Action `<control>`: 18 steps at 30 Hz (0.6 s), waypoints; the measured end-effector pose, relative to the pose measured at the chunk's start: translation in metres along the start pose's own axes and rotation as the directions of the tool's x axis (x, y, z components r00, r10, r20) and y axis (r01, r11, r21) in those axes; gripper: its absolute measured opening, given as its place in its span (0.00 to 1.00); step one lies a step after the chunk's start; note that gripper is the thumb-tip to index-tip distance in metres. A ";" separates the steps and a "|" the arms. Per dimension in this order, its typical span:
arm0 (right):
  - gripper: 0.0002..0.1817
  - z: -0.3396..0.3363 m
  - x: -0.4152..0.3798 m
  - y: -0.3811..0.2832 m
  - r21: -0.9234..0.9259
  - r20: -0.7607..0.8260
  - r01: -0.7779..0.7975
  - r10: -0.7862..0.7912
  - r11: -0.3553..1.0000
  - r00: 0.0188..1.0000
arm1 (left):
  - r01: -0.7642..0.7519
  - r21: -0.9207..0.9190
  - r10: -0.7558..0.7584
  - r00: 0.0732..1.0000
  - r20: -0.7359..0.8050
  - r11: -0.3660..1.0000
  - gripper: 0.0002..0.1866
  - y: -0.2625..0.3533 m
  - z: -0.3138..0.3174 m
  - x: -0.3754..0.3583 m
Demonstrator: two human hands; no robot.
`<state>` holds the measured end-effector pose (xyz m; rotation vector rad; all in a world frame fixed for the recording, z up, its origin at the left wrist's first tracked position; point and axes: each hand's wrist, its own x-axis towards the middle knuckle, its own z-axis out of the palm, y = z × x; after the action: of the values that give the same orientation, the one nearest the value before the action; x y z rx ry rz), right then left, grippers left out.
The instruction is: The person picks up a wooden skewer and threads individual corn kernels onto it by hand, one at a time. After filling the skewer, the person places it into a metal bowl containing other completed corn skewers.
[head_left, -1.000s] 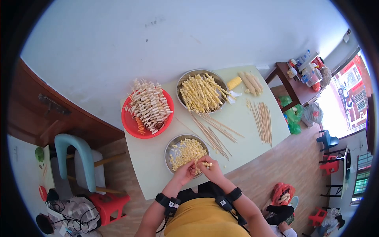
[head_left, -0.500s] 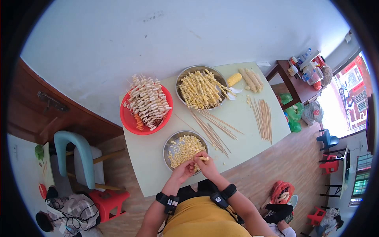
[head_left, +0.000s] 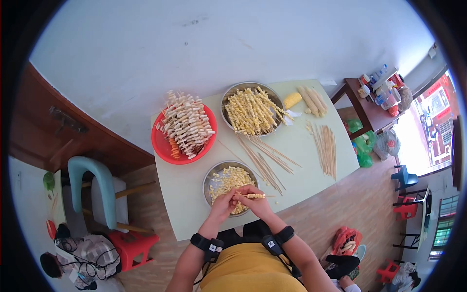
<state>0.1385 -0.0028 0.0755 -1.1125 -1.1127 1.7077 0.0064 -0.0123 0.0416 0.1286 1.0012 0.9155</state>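
Note:
Over the near side of a metal bowl [head_left: 208, 179] of loose corn kernels, my right hand [head_left: 256, 201] grips a thin skewer [head_left: 269, 196] with several kernels on it, pointing right. My left hand [head_left: 224, 203] meets it at the skewer's left end, fingers pinched; what sits between its fingertips is too small to make out. Behind, a larger metal bowl [head_left: 226, 120] holds corn skewers [head_left: 250, 111]. Bare sticks [head_left: 262, 163] lie between the two bowls, and another bundle [head_left: 326, 152] lies farther right.
A red basin [head_left: 163, 152] of white skewered pieces stands at the back left. Corn [head_left: 292, 100] and wrapped cobs [head_left: 313, 101] lie at the back right. A chair [head_left: 97, 194] and red stool [head_left: 132, 249] stand left. Part of another person [head_left: 343, 272] shows at lower right.
The skewer with kernels now shows clearly, pointing right from my right hand. Both hands have come closer together, and the view has shifted slightly.

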 end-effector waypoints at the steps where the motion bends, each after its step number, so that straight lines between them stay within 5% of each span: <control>1: 0.06 0.001 0.001 0.003 0.000 0.004 -0.001 0.001 1.000 1.000 | -0.002 -0.002 0.002 1.000 -0.002 1.000 0.14 -0.003 0.000 0.002; 6: 0.04 -0.003 0.005 0.022 -0.055 -0.165 -0.096 0.085 0.994 0.983 | -0.008 0.142 0.028 0.990 -0.142 0.990 0.18 -0.009 -0.007 0.006; 13: 0.06 0.002 0.004 0.015 0.214 -0.125 -0.166 0.195 0.963 0.973 | -0.079 0.197 0.109 0.984 -0.144 0.977 0.19 0.004 -0.023 0.003; 16: 0.09 0.009 0.007 0.003 0.263 -0.047 -0.176 0.195 0.949 0.980 | -0.079 0.076 0.091 0.980 -0.175 0.994 0.18 0.010 -0.018 0.001; 18: 0.08 0.010 0.010 0.007 -0.161 0.095 0.015 0.000 0.987 0.995 | 0.061 0.054 -0.060 0.998 -0.030 0.997 0.19 0.009 -0.016 0.002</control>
<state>0.1249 0.0022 0.0686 -1.1336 -1.3333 1.7034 -0.0111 -0.0098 0.0354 0.1313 1.0512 0.8369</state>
